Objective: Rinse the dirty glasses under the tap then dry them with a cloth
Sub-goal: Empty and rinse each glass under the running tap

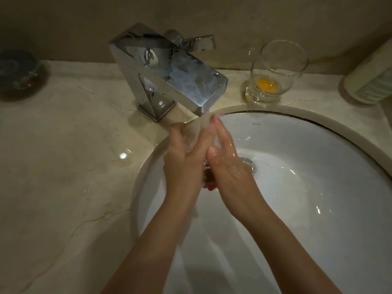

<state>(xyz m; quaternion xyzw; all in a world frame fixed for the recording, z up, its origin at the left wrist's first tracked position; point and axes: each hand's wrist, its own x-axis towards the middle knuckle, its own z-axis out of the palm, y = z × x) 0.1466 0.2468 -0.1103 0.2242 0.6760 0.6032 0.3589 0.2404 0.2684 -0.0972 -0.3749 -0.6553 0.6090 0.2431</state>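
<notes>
Both hands, left hand (pixel 186 158) and right hand (pixel 224 160), were pressed together, fingers straight and holding nothing, under the angular chrome tap (pixel 169 75). The clear glass with orange residue (pixel 273 73) stood on the counter, unrinsed. Judged next: grasp that glass.

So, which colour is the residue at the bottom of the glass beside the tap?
Orange-yellow residue, seen in the head view.

Dim beige wall (pixel 63 22), marble counter (pixel 63 166)

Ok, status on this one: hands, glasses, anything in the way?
Left hand and right hand open, pressed together under running tap. Dirty glass untouched on counter, orange residue inside. Nothing in the way.
</notes>
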